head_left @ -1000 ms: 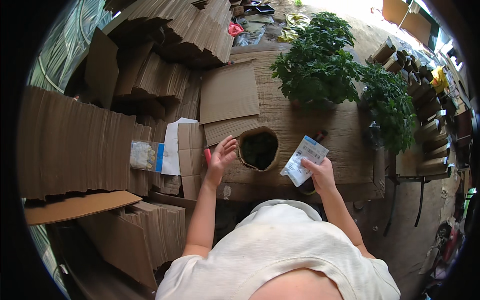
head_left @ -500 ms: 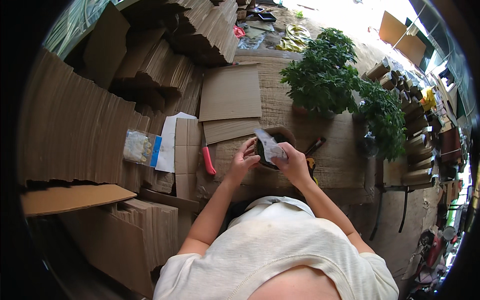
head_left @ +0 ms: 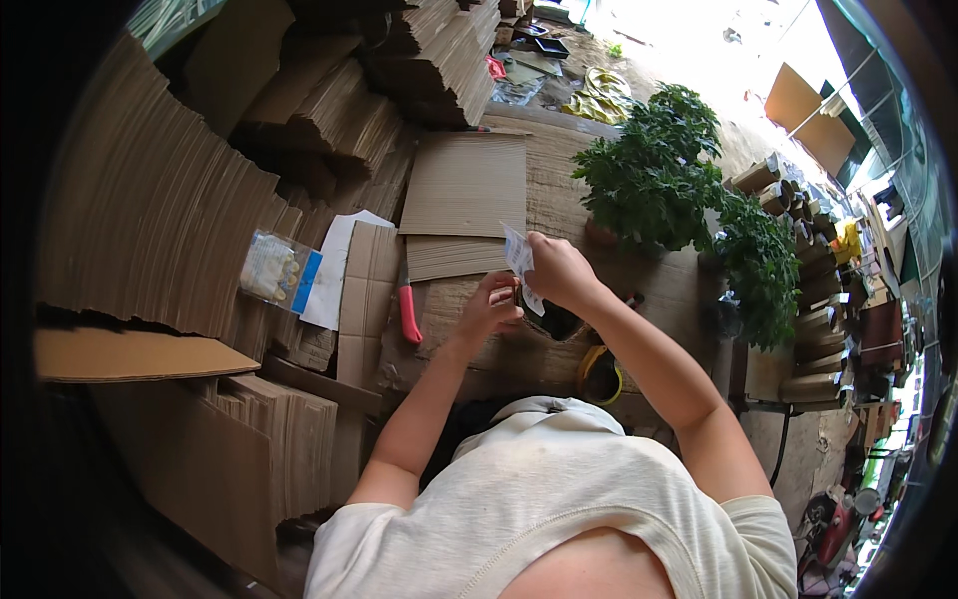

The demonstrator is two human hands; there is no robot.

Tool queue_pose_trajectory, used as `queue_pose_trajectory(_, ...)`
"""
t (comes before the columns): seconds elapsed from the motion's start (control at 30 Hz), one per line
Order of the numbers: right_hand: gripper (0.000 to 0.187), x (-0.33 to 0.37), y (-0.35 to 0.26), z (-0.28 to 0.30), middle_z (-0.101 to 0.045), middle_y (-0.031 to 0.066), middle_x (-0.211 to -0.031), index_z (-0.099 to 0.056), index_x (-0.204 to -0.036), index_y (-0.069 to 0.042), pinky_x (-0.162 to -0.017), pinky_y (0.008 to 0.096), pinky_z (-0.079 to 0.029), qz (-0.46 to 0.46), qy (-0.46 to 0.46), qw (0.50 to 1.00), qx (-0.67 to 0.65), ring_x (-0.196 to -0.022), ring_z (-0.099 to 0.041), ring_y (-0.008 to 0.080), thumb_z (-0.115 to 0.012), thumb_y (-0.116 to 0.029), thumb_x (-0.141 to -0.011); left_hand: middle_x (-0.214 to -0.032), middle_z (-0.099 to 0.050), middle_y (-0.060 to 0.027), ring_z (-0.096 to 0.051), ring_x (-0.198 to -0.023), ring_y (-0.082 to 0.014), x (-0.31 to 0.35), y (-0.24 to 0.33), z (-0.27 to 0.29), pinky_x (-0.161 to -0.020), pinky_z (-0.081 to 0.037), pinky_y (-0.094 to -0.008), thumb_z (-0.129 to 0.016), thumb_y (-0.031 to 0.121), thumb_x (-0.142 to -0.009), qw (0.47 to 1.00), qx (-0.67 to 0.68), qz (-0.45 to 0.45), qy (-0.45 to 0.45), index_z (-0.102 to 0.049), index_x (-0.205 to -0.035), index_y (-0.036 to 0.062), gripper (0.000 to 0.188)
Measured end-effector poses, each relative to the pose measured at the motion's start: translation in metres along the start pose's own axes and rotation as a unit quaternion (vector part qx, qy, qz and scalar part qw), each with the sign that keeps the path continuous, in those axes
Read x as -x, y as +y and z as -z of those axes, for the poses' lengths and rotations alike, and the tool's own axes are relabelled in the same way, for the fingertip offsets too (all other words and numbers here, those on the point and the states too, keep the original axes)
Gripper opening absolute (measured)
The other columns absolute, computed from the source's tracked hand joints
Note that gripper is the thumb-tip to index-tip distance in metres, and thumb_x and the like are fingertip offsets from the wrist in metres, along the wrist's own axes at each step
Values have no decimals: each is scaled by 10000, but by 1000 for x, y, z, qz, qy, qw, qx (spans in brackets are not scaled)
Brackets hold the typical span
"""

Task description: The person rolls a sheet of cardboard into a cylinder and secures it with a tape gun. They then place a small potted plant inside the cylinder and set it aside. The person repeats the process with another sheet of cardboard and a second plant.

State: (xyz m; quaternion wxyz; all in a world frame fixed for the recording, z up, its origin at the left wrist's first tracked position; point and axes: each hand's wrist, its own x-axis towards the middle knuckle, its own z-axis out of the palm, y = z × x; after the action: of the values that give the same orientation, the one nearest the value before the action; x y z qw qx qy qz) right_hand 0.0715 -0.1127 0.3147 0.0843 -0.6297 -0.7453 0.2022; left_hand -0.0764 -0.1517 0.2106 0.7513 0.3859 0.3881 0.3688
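Note:
A small brown cardboard-walled container (head_left: 552, 330), dark inside, stands on the wooden table in front of me. My left hand (head_left: 491, 307) grips its left rim, thumb and fingers curled there. Between the fingers of my right hand (head_left: 561, 272) is a clear plastic piece with white print (head_left: 518, 254); it hangs at the container's left rim, its lower end by the opening. My right hand and forearm cover part of the container. To the left lies a red-handled knife (head_left: 409, 314), and nearer me on the right is a yellow-rimmed tape roll (head_left: 601, 375).
Flat cardboard sheets (head_left: 465, 185) lie beyond my left hand. Tall cardboard stacks (head_left: 150, 210) line the left side, with a clear bag (head_left: 279, 270) on white paper. Leafy green plants (head_left: 654, 180) stand at the far right, beside rolled cardboard tubes (head_left: 826, 351).
My right hand has lifted and shifted slightly left and away from me, turning the plastic piece more upright at the container's left rim. My left hand stays at the rim.

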Motion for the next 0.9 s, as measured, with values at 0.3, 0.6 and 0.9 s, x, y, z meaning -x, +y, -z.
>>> queue_pose_trajectory(0.3,134,-40,-32,21,-605,167,-580,-601,-673,99,-412,328,-505,-7,-257,966,23,-506,-630,227,-589,-30,-641,-1157,-461,-93,-490,-1062,-198,0,-9,6,-714,-516,-338,-697,144,-680,999,34,-4,1,-427,-1160,155,550)
queue_pose_trajectory(0.6,126,-52,-25,9,-581,119,-554,-596,-634,76,-390,287,-462,-14,-365,927,83,-450,-570,179,-641,-41,-632,-1242,-390,-140,-456,-1126,-245,7,-12,-4,-745,-517,-378,-730,219,-656,997,-3,-62,54,-216,-1353,181,867)
queue_pose_trajectory(0.9,220,-55,-15,5,-585,104,-601,-594,-814,60,-392,254,-450,-117,-411,904,-24,-468,-551,139,-666,-52,-639,-1314,-346,-102,-434,-1161,-217,6,-8,11,-766,-512,-396,-666,275,-741,995,101,8,14,-153,-1417,169,855)
